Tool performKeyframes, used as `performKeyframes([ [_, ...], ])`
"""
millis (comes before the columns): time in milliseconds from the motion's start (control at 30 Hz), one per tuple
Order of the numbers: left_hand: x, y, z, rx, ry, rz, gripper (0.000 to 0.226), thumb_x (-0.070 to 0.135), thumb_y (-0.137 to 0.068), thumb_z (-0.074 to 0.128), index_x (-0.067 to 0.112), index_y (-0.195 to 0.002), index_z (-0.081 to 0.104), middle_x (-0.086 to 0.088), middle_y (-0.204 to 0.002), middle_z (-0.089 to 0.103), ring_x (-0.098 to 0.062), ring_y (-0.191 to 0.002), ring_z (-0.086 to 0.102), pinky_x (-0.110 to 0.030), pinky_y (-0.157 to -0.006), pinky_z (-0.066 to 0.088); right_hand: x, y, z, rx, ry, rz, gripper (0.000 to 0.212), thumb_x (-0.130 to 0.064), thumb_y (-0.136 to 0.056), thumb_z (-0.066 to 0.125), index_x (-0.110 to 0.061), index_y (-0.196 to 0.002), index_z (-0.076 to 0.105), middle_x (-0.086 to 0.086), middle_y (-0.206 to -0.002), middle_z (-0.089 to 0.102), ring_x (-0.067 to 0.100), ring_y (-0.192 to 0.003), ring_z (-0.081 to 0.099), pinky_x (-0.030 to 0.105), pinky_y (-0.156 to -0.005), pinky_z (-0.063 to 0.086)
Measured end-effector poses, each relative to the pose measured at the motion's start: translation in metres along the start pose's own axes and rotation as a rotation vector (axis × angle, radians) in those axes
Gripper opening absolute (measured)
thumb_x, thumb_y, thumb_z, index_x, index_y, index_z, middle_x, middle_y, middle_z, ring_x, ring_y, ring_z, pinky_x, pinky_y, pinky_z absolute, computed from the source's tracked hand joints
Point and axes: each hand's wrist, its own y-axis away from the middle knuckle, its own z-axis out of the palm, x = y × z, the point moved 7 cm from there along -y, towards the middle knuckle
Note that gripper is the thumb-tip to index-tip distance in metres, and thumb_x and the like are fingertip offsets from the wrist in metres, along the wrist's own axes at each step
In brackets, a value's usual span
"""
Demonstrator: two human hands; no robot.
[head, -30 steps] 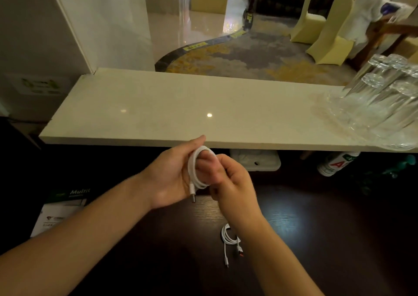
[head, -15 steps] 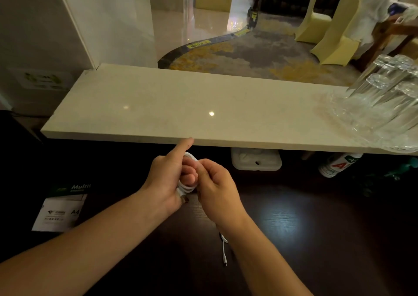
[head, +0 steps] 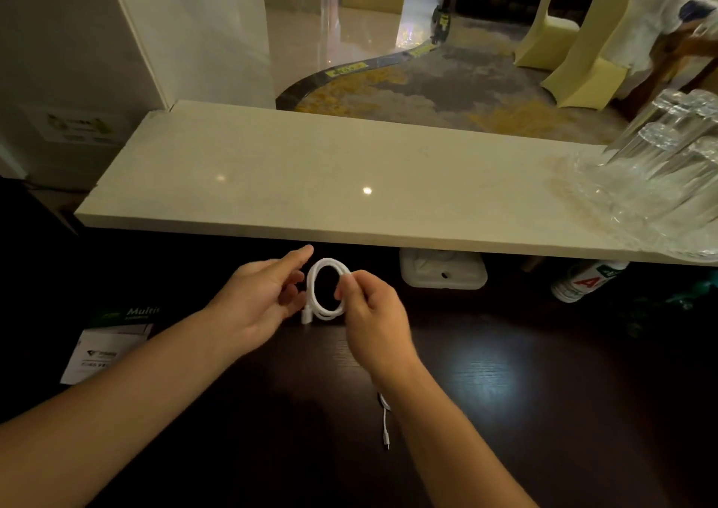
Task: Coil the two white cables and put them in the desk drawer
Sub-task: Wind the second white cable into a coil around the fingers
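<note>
A white cable wound into a small upright ring (head: 315, 291) hangs above the dark wooden desk (head: 505, 391). My right hand (head: 373, 321) pinches the ring's right side between thumb and fingers. My left hand (head: 264, 298) is just left of the ring, fingers spread, its fingertips close to the ring's plug end; I cannot tell if they touch it. A second white cable (head: 385, 418) lies on the desk under my right forearm, mostly hidden, with one plug end showing. No drawer is visible.
A pale stone counter (head: 349, 181) overhangs the desk's far side. Upturned drinking glasses (head: 668, 158) stand on its right end. Under it sit a white box (head: 443, 274) and a lying bottle (head: 586, 282). A paper pack (head: 112, 336) rests at the left.
The hands, pressed together around the coil half a second ago, have parted. The left hand has opened off the ring, which now shows as an open loop held by the right hand.
</note>
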Motion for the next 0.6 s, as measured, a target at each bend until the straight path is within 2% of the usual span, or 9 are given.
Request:
performKeyframes([
  [67, 0.011, 0.006, 0.012, -0.238, -0.402, 0.119, 0.038, 0.045, -0.094, 0.052, 0.010, -0.095, 0.067, -0.006, -0.084, 0.068, -0.014, -0.073, 0.059, -0.028, -0.067, 0.047, -0.004, -0.005, -0.005, -0.096, 0.080, -0.020, 0.034, -0.026, -0.099, 0.049, -0.020, -0.066, 0.053, -0.008, -0.052, 0.045, 0.002, -0.046, 0.039, 0.020, -0.050, 0.031],
  [133, 0.017, 0.017, 0.027, -0.434, -0.838, 0.279, 0.041, 0.046, -0.099, 0.040, 0.016, -0.097, 0.068, 0.005, -0.079, 0.068, -0.003, -0.063, 0.057, -0.023, -0.060, 0.045, -0.007, -0.009, -0.005, -0.216, 0.168, -0.027, 0.035, -0.028, -0.099, 0.048, -0.022, -0.065, 0.053, -0.009, -0.050, 0.044, 0.000, -0.044, 0.040, 0.017, -0.048, 0.030],
  [200, 0.023, 0.019, 0.036, -0.476, -1.128, 0.441, 0.032, 0.038, -0.101, 0.039, 0.025, -0.087, 0.064, 0.009, -0.072, 0.062, 0.000, -0.058, 0.054, -0.018, -0.058, 0.042, -0.008, -0.013, -0.006, -0.268, 0.200, -0.040, 0.035, -0.028, -0.100, 0.047, -0.022, -0.067, 0.053, -0.010, -0.050, 0.042, -0.001, -0.043, 0.039, 0.015, -0.049, 0.030],
  [233, 0.026, 0.018, 0.038, -0.457, -1.192, 0.526, 0.030, 0.035, -0.102, 0.039, 0.028, -0.083, 0.062, 0.009, -0.071, 0.061, -0.001, -0.060, 0.055, -0.017, -0.060, 0.041, -0.007, -0.015, -0.007, -0.267, 0.176, -0.038, 0.034, -0.029, -0.101, 0.047, -0.022, -0.068, 0.054, -0.011, -0.050, 0.042, 0.000, -0.043, 0.039, 0.016, -0.050, 0.030],
  [333, 0.032, 0.017, 0.043, -0.327, -1.161, 0.741, 0.029, 0.030, -0.102, 0.039, 0.021, -0.081, 0.056, 0.004, -0.067, 0.058, -0.009, -0.059, 0.054, -0.018, -0.056, 0.039, 0.003, -0.015, -0.007, -0.186, -0.025, -0.015, 0.031, -0.034, -0.100, 0.045, -0.024, -0.073, 0.057, -0.014, -0.050, 0.044, 0.002, -0.048, 0.037, 0.025, -0.052, 0.030],
  [400, 0.035, 0.017, 0.043, -0.158, -1.080, 0.829, 0.027, 0.027, -0.103, 0.038, 0.017, -0.081, 0.051, 0.003, -0.064, 0.055, -0.010, -0.055, 0.050, -0.019, -0.052, 0.036, 0.008, -0.012, -0.005, -0.099, -0.080, -0.006, 0.032, -0.034, -0.101, 0.041, -0.020, -0.080, 0.061, -0.014, -0.052, 0.045, 0.005, -0.051, 0.038, 0.031, -0.054, 0.031],
  [500, 0.030, 0.014, 0.041, -0.059, -0.975, 0.813, 0.030, 0.025, -0.103, 0.038, 0.023, -0.074, 0.045, 0.000, -0.063, 0.053, -0.009, -0.054, 0.048, -0.017, -0.052, 0.037, 0.010, -0.003, -0.001, -0.020, -0.058, 0.018, 0.035, -0.030, -0.104, 0.038, -0.013, -0.087, 0.064, -0.012, -0.053, 0.048, 0.007, -0.051, 0.042, 0.031, -0.057, 0.035],
  [567, 0.024, 0.010, 0.041, -0.104, -0.983, 0.732, 0.034, 0.026, -0.104, 0.038, 0.023, -0.071, 0.044, 0.002, -0.060, 0.050, -0.007, -0.049, 0.046, -0.017, -0.049, 0.037, 0.015, 0.000, -0.001, -0.083, -0.219, 0.101, 0.035, -0.026, -0.104, 0.039, -0.008, -0.090, 0.065, -0.012, -0.053, 0.044, 0.008, -0.051, 0.036, 0.029, -0.053, 0.031],
  [600, 0.021, 0.007, 0.038, -0.142, -0.943, 0.655, 0.035, 0.027, -0.104, 0.037, 0.020, -0.070, 0.044, 0.003, -0.057, 0.047, -0.006, -0.045, 0.043, -0.018, -0.047, 0.035, 0.018, 0.000, -0.001, -0.167, -0.376, 0.178, 0.034, -0.022, -0.104, 0.039, -0.001, -0.096, 0.064, -0.007, -0.058, 0.042, 0.009, -0.052, 0.034, 0.028, -0.052, 0.028],
])
